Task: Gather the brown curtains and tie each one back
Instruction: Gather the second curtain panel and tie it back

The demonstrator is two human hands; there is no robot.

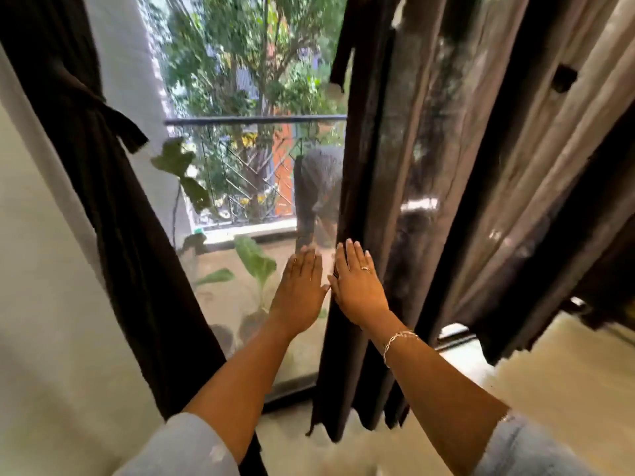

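Right brown curtain (pixel 429 166): hangs loose in long folds right of centre, untied. Left brown curtain (pixel 113 218): hangs at the far left, cinched by a tie band (pixel 117 121). Right hand (pixel 357 283): lies flat, fingers straight, on the loose curtain's inner edge, gripping nothing. Left hand (pixel 302 286): spreads flat just beside it before the glass door (pixel 233 304), holding nothing. Beyond: balcony railing (pixel 254 120), trees (pixel 247 46).

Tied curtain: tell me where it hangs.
In the head view, the tied curtain hangs on the left, between the white wall and the window glass.
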